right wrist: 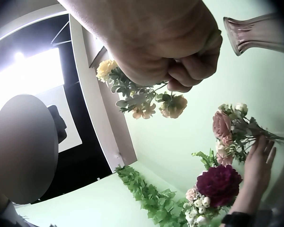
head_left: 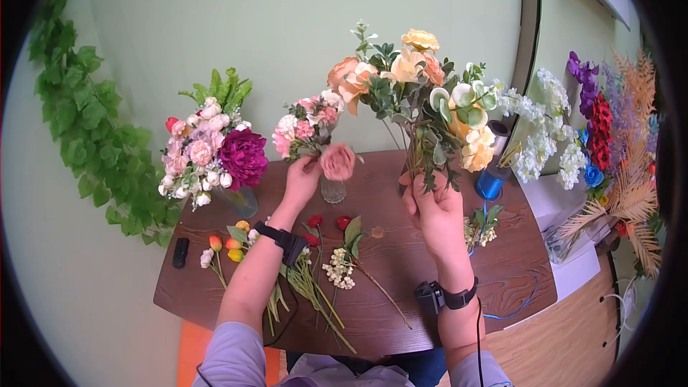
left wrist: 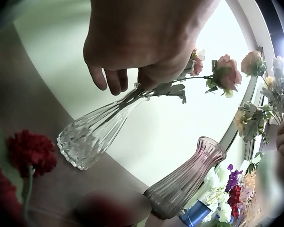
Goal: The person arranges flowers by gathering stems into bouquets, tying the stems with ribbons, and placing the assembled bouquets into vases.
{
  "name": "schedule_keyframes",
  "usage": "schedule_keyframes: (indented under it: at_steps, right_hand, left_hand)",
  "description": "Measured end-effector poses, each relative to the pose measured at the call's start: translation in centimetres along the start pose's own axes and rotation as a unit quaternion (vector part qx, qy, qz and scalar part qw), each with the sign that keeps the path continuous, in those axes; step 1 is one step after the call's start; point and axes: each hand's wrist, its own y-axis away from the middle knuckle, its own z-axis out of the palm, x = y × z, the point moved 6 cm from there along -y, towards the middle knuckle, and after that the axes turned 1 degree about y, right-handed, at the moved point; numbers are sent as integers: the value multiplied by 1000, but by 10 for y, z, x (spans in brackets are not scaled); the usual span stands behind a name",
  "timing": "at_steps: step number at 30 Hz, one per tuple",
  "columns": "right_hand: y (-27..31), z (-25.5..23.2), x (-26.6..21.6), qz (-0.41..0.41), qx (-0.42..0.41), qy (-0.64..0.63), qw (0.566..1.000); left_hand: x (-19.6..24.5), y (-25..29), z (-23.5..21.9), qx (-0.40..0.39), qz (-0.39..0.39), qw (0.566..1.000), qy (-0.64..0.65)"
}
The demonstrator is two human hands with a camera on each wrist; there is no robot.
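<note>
My left hand [head_left: 304,175] pinches stems of the pink flowers [head_left: 304,129] just above the mouth of a clear glass vase [left wrist: 97,130]. The stems reach down inside its neck. A dusty-pink rose [head_left: 337,163] leans out in front of the vase. My right hand [head_left: 433,204] grips a bunch of peach and yellow flowers [head_left: 408,64] by the stems, blooms upward. Its fingers curl into a fist in the right wrist view, hiding part of the stems. A ribbed pinkish glass vase [left wrist: 187,179] stands near the clear one, mostly hidden behind my right hand in the head view.
Loose stems [head_left: 315,294], red blooms and white berries [head_left: 339,270] lie on the brown table [head_left: 444,315]. At the left stands a vase with a magenta peony [head_left: 244,158]. A blue ribbon spool [head_left: 490,185] and white blossoms [head_left: 552,129] are at the right.
</note>
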Motion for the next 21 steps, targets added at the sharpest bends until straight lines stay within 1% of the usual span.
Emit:
schedule_keyframes:
  at_steps: [1, 2, 6, 8, 9, 11, 13, 14, 15, 16, 17, 18, 19, 21]
  right_hand:
    - [0, 0, 1, 7, 3, 0, 1000]
    - [0, 0, 2, 15, 6, 1, 1000]
    - [1, 2, 1, 6, -1, -11, 1000]
    - [2, 2, 0, 0, 7, -7, 1000]
    - [1, 3, 0, 1, 7, -7, 1000]
    - [1, 3, -2, -4, 7, 6, 1000]
    - [2, 2, -1, 1, 8, 9, 1000]
    - [1, 2, -2, -6, 6, 9, 1000]
    - [1, 2, -1, 4, 8, 9, 1000]
    - [1, 3, -1, 0, 6, 4, 1000]
    - [1, 3, -2, -4, 5, -2, 1000]
    - [1, 2, -3, -9, 0, 5, 1000]
    - [1, 2, -3, -3, 2, 4, 1000]
    - [2, 3, -3, -4, -3, 13, 1000]
  left_hand:
    - [2, 2, -1, 8, 1, 1000, 30]
    - [0, 1, 0, -11, -12, 999, 50]
    - [-6, -1, -3, -24, -26, 998, 53]
    - [-14, -1, -3, -41, -54, 995, 70]
    - [-18, -2, -6, -40, -56, 995, 70]
    - [-29, 0, -9, -61, -81, 995, 17]
    - [-8, 13, -13, -84, -94, 986, -105]
    - [2, 20, -16, -81, -61, 978, -184]
    - [24, 33, -17, -84, -70, 977, -184]
    - [57, 47, -13, -138, -60, 932, -330]
    - [77, 59, -9, -190, -46, 863, -467]
    - [79, 71, -9, -218, -49, 825, -520]
    - [85, 81, -8, -222, -54, 823, -520]
    - [82, 110, 2, -336, -85, 739, -578]
